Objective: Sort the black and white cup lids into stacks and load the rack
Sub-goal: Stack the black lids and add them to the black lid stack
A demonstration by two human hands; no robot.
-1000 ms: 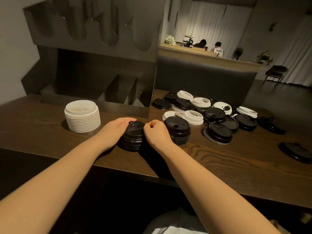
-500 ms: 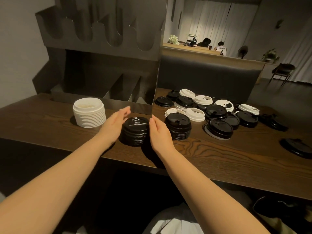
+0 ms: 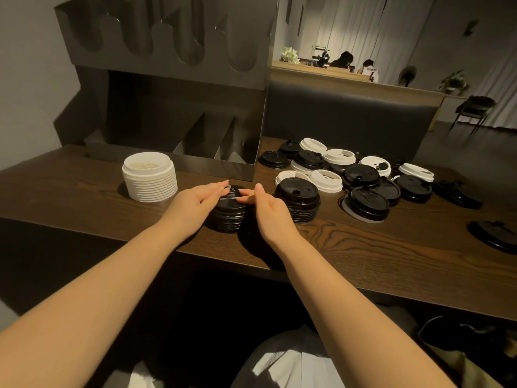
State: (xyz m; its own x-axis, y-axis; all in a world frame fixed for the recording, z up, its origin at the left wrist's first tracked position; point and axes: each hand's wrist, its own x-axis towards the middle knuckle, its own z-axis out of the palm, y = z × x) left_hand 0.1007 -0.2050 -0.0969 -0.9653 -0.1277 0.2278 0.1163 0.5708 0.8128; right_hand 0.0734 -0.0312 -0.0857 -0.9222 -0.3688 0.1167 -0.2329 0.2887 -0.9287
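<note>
Nearest, our two forearms reach forward over the front edge of the dark wooden table (image 3: 363, 247).

Our left hand (image 3: 193, 204) lies with straight fingers over the left side and top of a short stack of black lids (image 3: 228, 217); our right hand (image 3: 267, 211) matches it on the right side, fingers extended, fingertips (image 3: 246, 199) resting on the topmost lid. Both hands are flat and fairly close together, pressing on the stack rather than curling round it.

Just right of that stack, a second stack of black lids (image 3: 298, 201) stands upright on the table, close to our right hand.

To the left, a taller stack of white lids (image 3: 150, 177) stands apart from the hands, near the base of the rack.

Further right, a loose pile of mixed black and white lids (image 3: 361, 175) spreads across the table, some overlapping. Two flat black lids (image 3: 493, 235) lie separately towards the right end.

Behind the white stack, the grey metal rack (image 3: 167, 51) rises against the wall, with scalloped cut-outs along its top and divided compartments (image 3: 201, 141) at table level; we see no lids in them.

Beyond, a padded bench back (image 3: 349, 119), a wooden counter (image 3: 349, 77) with seated people (image 3: 355, 64), a chair (image 3: 474, 107) and pale curtains (image 3: 363, 21).
</note>
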